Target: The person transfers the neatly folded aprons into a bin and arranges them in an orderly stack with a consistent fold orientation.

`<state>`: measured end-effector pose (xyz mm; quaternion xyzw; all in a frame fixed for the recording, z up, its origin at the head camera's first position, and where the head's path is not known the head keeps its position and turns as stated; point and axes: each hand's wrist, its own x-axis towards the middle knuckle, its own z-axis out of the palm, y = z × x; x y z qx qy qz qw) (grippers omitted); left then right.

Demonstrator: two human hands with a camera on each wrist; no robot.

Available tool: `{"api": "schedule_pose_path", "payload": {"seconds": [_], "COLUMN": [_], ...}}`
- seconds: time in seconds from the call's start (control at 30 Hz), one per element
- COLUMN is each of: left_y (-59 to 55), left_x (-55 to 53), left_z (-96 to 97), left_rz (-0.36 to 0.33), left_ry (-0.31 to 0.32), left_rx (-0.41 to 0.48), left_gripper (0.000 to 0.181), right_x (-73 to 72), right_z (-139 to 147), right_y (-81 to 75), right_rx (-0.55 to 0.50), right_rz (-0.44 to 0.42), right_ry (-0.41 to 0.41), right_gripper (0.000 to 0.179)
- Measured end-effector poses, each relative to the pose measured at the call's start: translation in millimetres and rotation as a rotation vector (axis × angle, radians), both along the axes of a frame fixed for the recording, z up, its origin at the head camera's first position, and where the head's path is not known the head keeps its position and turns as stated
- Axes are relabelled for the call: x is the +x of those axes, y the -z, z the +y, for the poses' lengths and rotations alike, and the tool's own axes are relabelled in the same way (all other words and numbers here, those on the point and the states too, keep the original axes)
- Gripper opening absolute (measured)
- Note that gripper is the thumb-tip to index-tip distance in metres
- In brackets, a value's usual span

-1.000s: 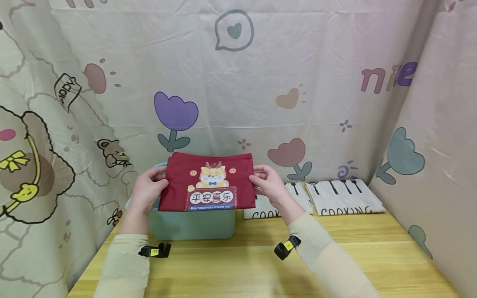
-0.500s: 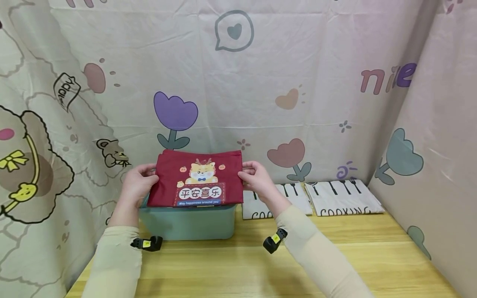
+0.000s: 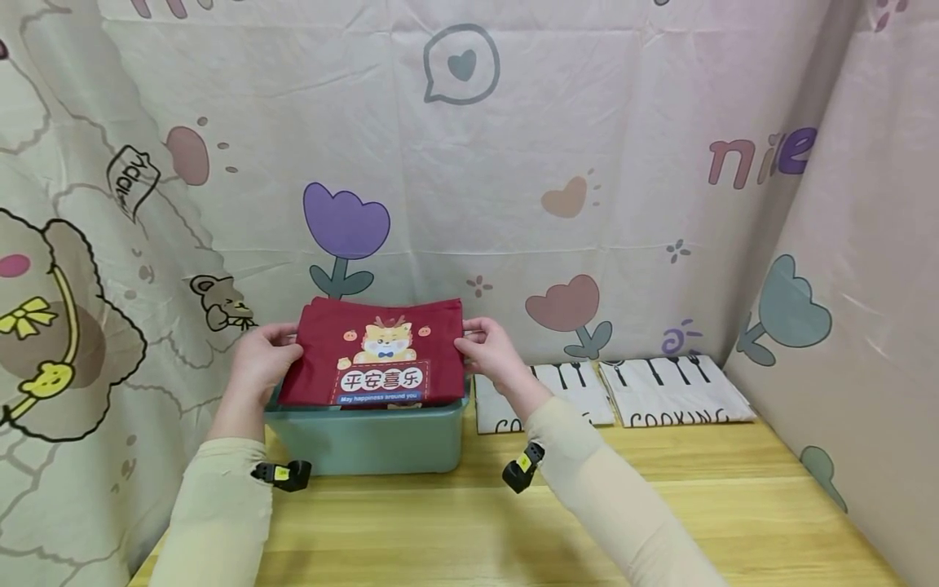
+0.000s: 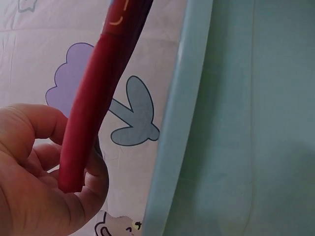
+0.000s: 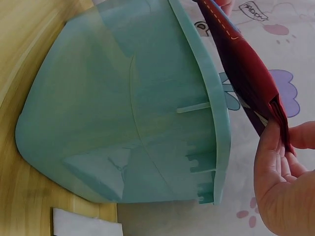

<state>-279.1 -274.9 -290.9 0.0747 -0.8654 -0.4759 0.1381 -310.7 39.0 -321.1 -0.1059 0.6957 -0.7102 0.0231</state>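
A folded dark red cloth (image 3: 377, 350) with a cartoon animal and white lettering is held level above a teal plastic bin (image 3: 367, 444). My left hand (image 3: 264, 359) pinches its left edge between thumb and fingers. At the opposite edge, my right hand (image 3: 493, 355) grips the cloth the same way. The right wrist view shows several layers at the folded end of the red cloth (image 5: 251, 78), a little above the bin's rim (image 5: 221, 123). From the left wrist, the cloth (image 4: 83, 113) appears edge-on beside the bin wall. The cloth hides most of the bin's opening.
Two folded white cloths printed with utensils and lettering lie on the wooden table (image 3: 469, 530) right of the bin: a nearer one (image 3: 546, 408) and a farther one (image 3: 675, 391). A patterned curtain (image 3: 469, 163) hangs behind and along both sides.
Both hands have moved left with the red cloth, which now sits more squarely over the bin. More of the bin's front rim shows. The white cloths have stayed put.
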Motion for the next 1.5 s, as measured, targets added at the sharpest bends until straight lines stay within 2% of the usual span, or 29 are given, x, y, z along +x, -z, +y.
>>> {"api": "schedule_pose_path", "payload": {"seconds": [0.37,0.57,0.77,0.83,1.0,1.17,1.37,1.5], "left_y": [4.8,5.0,7.7,8.5,10.6,15.5,18.8,20.8], "left_x": [-4.8,-5.0,0.2,2.8,8.1,12.7,19.3,23.8], "left_z": [-4.2,-5.4,-7.6,-7.7,-6.7,-3.2,4.6,9.6], "left_rz": [-0.021,-0.035,-0.015,-0.009,0.005,0.056,0.139,0.17], "left_ry": [-0.045,-0.052,-0.047,-0.051,-0.052,-0.031,0.01,0.05], "left_rx": [-0.05,-0.067,-0.186,-0.203,-0.231,-0.283,-0.323,-0.354], "left_gripper": [0.047,0.047,0.045,0.046,0.046,0.044,0.04,0.04], "right_x": [-3.2,-5.6,-10.8,-11.5,-9.9,-5.8,-1.6,0.6], "right_z": [-11,-13,-2,4,18,31,45,53], "right_y": [-0.4,1.5,6.9,9.0,12.8,16.9,22.8,26.8], "right_rx": [0.026,0.09,0.355,0.407,0.44,0.467,0.505,0.544], "right_rz": [-0.014,0.002,0.188,0.238,0.297,0.35,0.365,0.403], "right_ry": [0.019,0.025,0.107,0.138,0.139,0.107,0.093,0.095], "right_gripper": [0.028,0.028,0.031,0.031,0.03,0.03,0.029,0.029]}}
